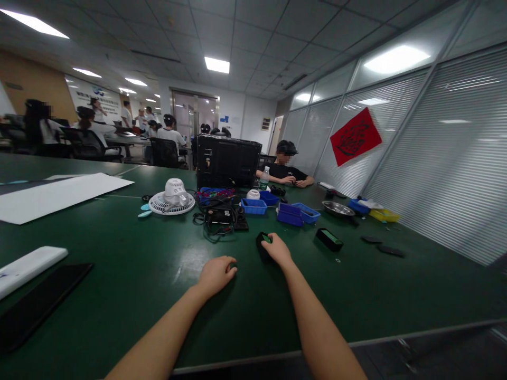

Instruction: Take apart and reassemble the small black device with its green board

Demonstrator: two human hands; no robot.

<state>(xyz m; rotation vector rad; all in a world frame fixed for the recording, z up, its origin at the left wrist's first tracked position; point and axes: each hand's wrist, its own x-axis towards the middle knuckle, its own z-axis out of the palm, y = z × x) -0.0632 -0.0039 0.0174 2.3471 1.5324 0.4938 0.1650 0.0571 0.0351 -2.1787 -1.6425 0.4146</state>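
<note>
My right hand (279, 250) is closed on a small black open-topped box (260, 246) with a green inside, which stands on the green table (245, 316). The hand partly covers the box. To its left, my left hand (217, 273) rests on the tabletop with its fingers curled in and nothing visible in them. A second black box (329, 239) with a green inside lies to the right of my right hand, apart from it. A small ring-like piece (338, 260) is just below that box.
Ahead are a black equipment case (228, 161), a cable pile (216, 217), a white fan part (171, 203), a blue bin (290, 215) and a metal bowl (338, 209). Flat dark pieces (391, 251) lie right. A white bar (34, 268) lies left. A person (291, 171) sits opposite.
</note>
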